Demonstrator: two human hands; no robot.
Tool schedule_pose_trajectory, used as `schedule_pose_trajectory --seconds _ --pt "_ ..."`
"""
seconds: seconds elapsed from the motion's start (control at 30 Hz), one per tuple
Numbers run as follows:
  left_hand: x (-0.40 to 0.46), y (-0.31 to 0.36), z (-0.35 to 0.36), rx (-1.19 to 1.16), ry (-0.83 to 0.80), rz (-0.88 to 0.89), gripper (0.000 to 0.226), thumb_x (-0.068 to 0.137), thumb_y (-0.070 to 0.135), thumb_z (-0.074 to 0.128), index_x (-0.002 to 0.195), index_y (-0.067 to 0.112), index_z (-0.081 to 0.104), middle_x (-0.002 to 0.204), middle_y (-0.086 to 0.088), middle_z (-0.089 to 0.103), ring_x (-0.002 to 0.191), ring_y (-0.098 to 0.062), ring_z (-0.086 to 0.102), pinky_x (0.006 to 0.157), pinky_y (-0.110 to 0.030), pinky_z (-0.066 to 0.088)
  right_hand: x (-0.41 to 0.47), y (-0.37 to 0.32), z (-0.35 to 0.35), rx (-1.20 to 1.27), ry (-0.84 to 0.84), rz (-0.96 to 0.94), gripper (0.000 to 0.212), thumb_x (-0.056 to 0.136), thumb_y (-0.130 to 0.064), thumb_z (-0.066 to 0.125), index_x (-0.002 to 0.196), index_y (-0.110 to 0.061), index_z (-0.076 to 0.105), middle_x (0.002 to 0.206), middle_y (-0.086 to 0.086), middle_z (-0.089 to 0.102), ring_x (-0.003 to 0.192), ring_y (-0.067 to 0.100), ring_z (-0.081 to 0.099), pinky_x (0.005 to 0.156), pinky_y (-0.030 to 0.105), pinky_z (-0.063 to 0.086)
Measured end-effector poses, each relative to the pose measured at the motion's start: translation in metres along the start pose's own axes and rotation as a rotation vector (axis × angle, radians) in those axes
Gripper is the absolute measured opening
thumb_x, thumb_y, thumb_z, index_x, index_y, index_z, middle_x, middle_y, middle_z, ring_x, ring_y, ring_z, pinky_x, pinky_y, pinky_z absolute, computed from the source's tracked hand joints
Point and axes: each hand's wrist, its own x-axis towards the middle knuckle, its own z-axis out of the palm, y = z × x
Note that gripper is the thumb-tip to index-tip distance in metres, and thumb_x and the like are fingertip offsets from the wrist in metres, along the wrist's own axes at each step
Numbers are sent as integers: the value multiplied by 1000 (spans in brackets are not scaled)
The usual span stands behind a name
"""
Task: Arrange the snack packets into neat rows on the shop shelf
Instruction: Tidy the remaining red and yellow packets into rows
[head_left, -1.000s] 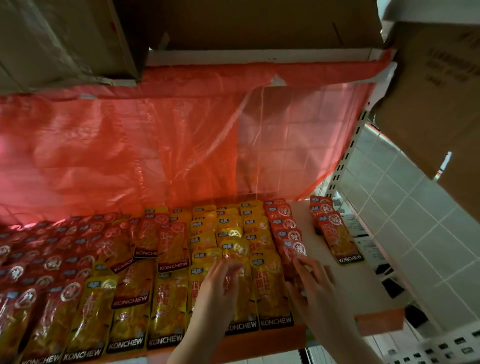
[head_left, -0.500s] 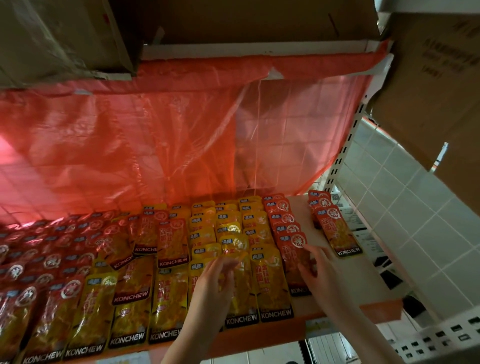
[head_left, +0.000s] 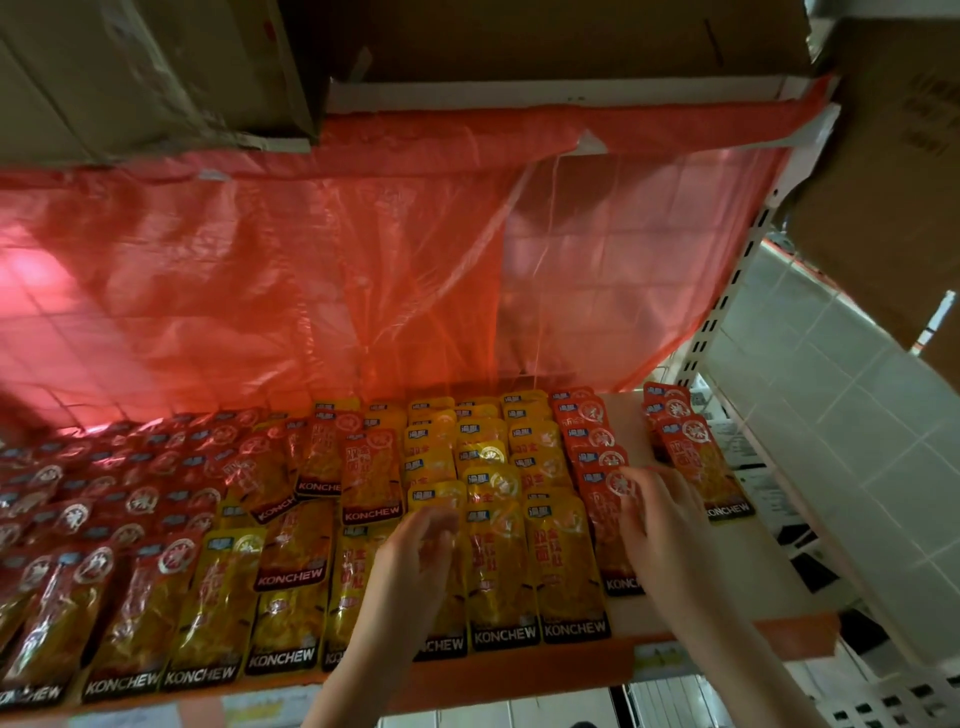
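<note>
On the shop shelf (head_left: 691, 613) the snack packets lie flat in overlapping rows. At the far left the red packets (head_left: 104, 519) are shingled loosely, several of them skewed; towards the middle the yellow packets (head_left: 498, 561) run in straighter columns back to the red plastic sheet (head_left: 363, 270) hanging behind.

The left hand (head_left: 410, 577) rests on a yellow packet near the front, fingers bent over its upper part; motion blur hides whether they pinch it or merely press, so I cannot tell its grip. The right hand (head_left: 660, 525) lies with relaxed, spread fingers on the red column (head_left: 597, 467) beside the yellow ones, holding nothing. Further right, a short stack of red packets (head_left: 696, 452) sits apart on bare shelf.

These pouches look light, thin and glossy, so they likely slide and fan out easily. Nudging them by the edges with flat fingers, or pinching the sealed top strip, seems safest.
</note>
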Motion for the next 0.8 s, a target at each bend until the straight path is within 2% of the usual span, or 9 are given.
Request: schedule_pose_trajectory --seconds 0.03,0.17,0.27,0.43,0.53,0.63,0.8 --pt "1 -2 -3 2 19 -10 25 91 5 54 100 28 60 94 17 64 87 11 58 70 -7 46 3 -5 2 -31 15 -35 30 75 4 71 103 -1 63 100 13 63 91 28 60 73 33 50" --pt "4 -12 -17 58 123 -58 22 91 4 53 100 21 62 94 15 63 83 3 60 64 -10 47 14 -30 13 44 14 -143 26 75 7 70 99 -1 65 96 10 64 89 26 61 73 28 47" --pt "7 -19 -29 162 244 -92 22 90 3 54 107 14 63 98 11 59 91 -8 58 70 -12 40 17 -48 24 25 -82 -217 24 78 -1 68 101 -7 66 98 3 64 91 18 61 77 23 47" --pt "16 -22 -45 338 374 -170 22 93 9 50 112 12 60 105 2 61 84 -11 52 66 -25 40 18 -82 54 58 -268 -279 25 87 -11 59 111 -11 63 108 -1 62 93 13 61 76 25 55" --pt "25 -26 -49 417 359 -234 20 93 15 50 112 12 55 106 -3 60 93 -19 55 70 -30 45 19 -103 78 114 -362 -309 30 92 -14 51 122 -16 56 119 -3 58 106 10 55 88 29 51" --pt "31 -23 -50 448 299 -309 28 93 25 52 118 12 49 111 -5 57 104 -24 52 77 -36 46 20 -121 96 106 -400 -347 34 95 -14 48 129 -15 52 128 -2 53 119 14 48 99 31 44" --pt "34 -23 -50 472 235 -305 35 93 32 52 122 14 45 112 -5 55 99 -22 55 74 -30 48 15 -134 110 17 -451 -390 36 97 -22 42 133 -16 46 132 -1 51 127 18 40 108 36 31"
